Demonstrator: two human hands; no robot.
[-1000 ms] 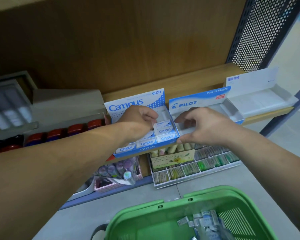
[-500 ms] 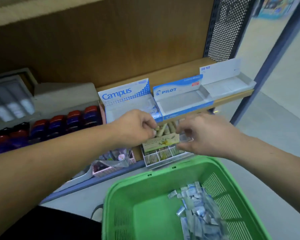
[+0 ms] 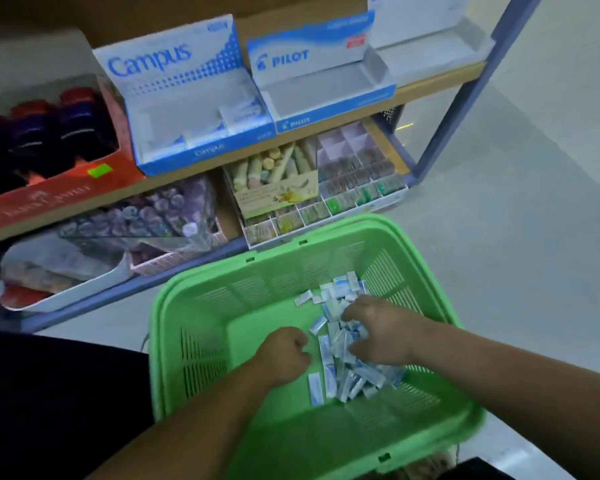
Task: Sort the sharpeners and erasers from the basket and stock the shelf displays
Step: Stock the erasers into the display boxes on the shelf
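I'm clasping seemingly light, slick erasers [image 3: 340, 365] with my right grip [image 3: 378, 332], lower centre, best pinched across their long sides; left grip [image 3: 284, 355] is sitting curled, and I cannot tell whether it holds anything.

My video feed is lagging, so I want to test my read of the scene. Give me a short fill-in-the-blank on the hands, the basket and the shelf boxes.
The left hand and the right hand are both inside the basket, whose colour is ____.
The loose erasers lie piled under the fingers of the ____ hand.
The shelf box with a few erasers in it is printed ____.
The neighbouring box just right of it is printed ____.
Missing words: green; right; Campus; Pilot.
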